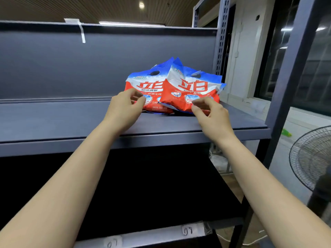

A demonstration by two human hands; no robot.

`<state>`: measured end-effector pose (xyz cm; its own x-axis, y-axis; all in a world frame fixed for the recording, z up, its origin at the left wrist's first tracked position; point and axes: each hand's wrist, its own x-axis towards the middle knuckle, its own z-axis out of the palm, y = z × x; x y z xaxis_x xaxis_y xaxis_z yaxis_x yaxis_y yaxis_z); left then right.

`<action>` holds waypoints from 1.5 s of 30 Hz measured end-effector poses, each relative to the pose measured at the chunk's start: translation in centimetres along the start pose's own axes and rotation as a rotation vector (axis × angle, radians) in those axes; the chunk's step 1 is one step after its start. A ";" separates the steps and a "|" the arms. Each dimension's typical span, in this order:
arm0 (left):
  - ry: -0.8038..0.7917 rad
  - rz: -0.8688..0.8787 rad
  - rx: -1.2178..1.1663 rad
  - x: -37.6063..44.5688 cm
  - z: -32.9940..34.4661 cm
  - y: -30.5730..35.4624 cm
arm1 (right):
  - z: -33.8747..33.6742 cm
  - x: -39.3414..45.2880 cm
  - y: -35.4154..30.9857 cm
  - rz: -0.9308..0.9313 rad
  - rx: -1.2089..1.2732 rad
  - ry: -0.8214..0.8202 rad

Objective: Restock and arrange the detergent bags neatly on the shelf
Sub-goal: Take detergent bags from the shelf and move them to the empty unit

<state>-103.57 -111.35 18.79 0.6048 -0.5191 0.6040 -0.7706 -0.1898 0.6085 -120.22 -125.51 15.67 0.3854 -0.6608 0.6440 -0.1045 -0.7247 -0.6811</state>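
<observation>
Two red, white and blue detergent bags lean side by side on the grey shelf board (53, 119), toward its right end. The left bag (143, 85) is partly overlapped by the right bag (193, 86), and a third bag's edge peeks out behind the right one. My left hand (125, 108) hovers at the left bag's lower corner with fingers loosely curled, holding nothing. My right hand (211, 115) is in front of the right bag's bottom edge, fingers relaxed; whether they touch the bag is unclear.
A grey back panel (89, 65) rises behind the shelf, with a perforated upright post (221, 42) at its right end. A darker lower shelf carries labels 07 and 08 (188, 230). A standing fan (313, 158) is on the floor to the right.
</observation>
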 end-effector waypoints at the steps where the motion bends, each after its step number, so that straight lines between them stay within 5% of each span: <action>1: 0.033 0.019 -0.016 -1.2 -0.5 0.0 | -0.1 -0.9 -0.3 -0.011 0.026 -0.007; 10: 0.227 -0.006 0.051 -11.7 -5.1 -3.1 | 1.0 -9.6 -1.5 -0.105 0.211 -0.169; 19: 0.053 -0.202 0.229 -21.7 -9.0 -10.9 | 6.7 -16.7 -0.3 -0.105 0.143 -0.476; 26: 0.069 -0.443 0.214 -27.0 -13.0 -16.7 | 13.0 -20.8 -2.2 -0.079 0.098 -0.661; 45: 0.123 -0.730 0.381 -36.4 -39.0 -36.1 | 37.5 -33.8 -20.9 -0.126 0.127 -0.918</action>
<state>-89.92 -53.04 -5.10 0.9795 -0.0651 0.1904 -0.1777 -0.7239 0.6667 -96.66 -80.72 -4.91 0.9659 -0.1269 0.2257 0.0677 -0.7177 -0.6931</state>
